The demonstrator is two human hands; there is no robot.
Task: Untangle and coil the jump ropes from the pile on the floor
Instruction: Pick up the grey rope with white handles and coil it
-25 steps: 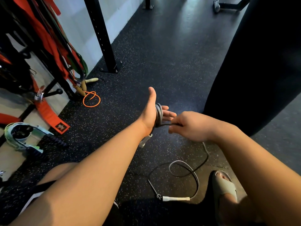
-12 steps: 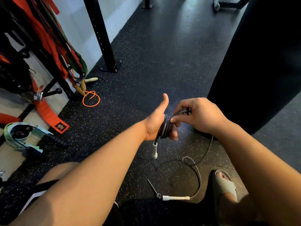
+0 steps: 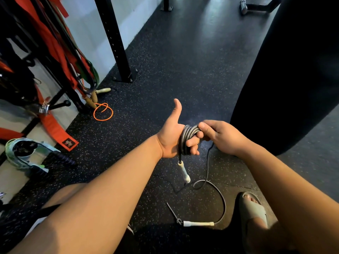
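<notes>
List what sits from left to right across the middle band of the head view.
Red strap → orange rope loop → left hand → grey jump rope coil → right hand → black punching bag.

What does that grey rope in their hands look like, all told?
The grey jump rope looks like rubbery cord. Several turns wrap the left hand, whose fingers curl round them; the right hand pinches the cord at the top. One white handle dangles below; the second handle lies on the floor, slack cord looping between.
</notes>
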